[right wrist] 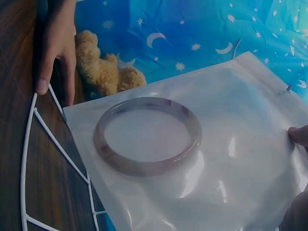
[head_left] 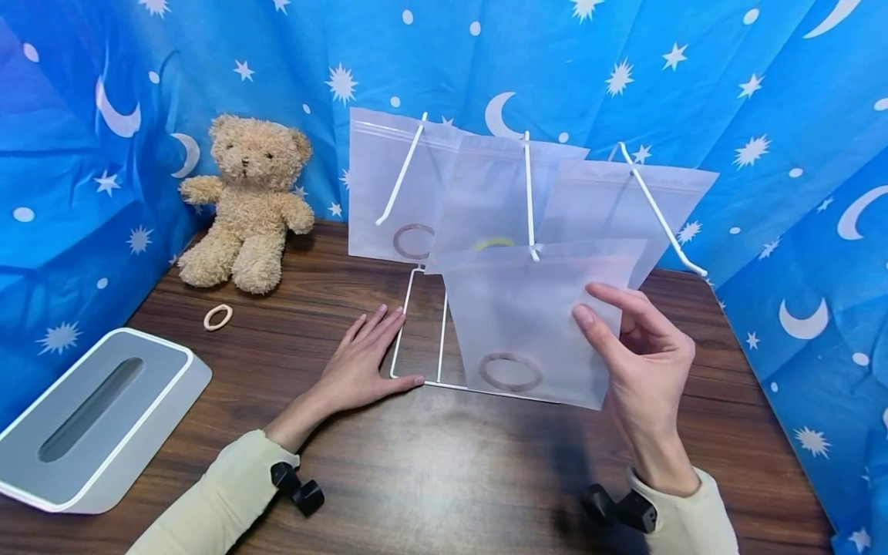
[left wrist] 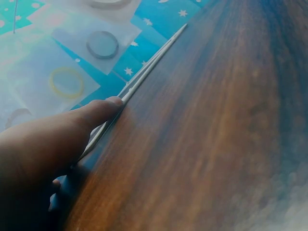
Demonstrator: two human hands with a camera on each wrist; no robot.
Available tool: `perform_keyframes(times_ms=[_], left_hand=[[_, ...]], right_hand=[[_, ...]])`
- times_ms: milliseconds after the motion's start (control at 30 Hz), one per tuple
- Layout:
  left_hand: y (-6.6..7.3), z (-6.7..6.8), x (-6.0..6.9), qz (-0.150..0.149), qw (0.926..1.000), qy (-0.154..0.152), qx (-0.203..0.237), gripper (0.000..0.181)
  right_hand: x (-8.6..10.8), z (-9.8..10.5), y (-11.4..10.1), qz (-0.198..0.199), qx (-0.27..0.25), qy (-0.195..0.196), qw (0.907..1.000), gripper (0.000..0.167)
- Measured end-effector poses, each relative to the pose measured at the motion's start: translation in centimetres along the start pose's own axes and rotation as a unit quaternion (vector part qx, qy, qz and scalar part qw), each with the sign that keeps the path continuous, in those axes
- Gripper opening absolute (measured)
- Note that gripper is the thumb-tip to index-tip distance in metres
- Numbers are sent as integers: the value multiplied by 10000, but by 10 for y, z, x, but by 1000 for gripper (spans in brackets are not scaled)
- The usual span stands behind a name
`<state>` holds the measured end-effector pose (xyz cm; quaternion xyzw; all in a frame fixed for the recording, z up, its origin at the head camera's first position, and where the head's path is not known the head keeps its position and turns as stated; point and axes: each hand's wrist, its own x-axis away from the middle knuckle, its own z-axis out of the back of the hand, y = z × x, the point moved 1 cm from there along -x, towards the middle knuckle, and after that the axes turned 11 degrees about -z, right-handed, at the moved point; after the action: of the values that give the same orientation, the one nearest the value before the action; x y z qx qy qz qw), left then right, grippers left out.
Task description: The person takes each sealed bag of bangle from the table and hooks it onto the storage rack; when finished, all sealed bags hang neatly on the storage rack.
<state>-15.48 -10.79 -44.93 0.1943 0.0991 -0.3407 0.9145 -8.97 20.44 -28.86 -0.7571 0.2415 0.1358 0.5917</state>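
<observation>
My right hand [head_left: 648, 354] pinches the right edge of a translucent zip bag [head_left: 541, 308] between thumb and fingers. A mottled brownish bangle [right wrist: 101, 144] lies inside, low in the bag. The bag's top edge meets the tip of the middle white hook [head_left: 529, 193]; the right wrist view shows the hook tip [right wrist: 289, 88] near that edge. My left hand [head_left: 364, 362] lies with spread fingers on the front left corner of the white wire rack base [head_left: 442, 339]. In the left wrist view its thumb [left wrist: 103, 110] touches the wire.
Behind hang a left bag [head_left: 381, 177] with a bangle, a middle bag [head_left: 479, 177] with a yellow ring, and a right bag [head_left: 590, 200], partly covered. A teddy bear [head_left: 253, 200], a pale ring [head_left: 208, 320] and a grey-white tissue box [head_left: 153, 401] are on the left.
</observation>
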Motion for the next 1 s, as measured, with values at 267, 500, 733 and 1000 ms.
perform_keyframes(times_ms=[267, 500, 733, 1000], left_hand=[[-1, 0, 1, -13, 10000, -17, 22, 109], [0, 2, 1, -4, 10000, 13, 11, 108], [0, 1, 2, -11, 10000, 49, 13, 107], [-2, -2, 1, -67, 10000, 67, -1, 108]], right_hand=[[-10, -4, 16, 131, -73, 121, 9998, 32], [-21, -5, 32, -45, 59, 317, 9995, 33], [-40, -10, 46, -480, -47, 629, 9969, 36], [-68, -16, 63, -917, -585, 771, 9911, 35]])
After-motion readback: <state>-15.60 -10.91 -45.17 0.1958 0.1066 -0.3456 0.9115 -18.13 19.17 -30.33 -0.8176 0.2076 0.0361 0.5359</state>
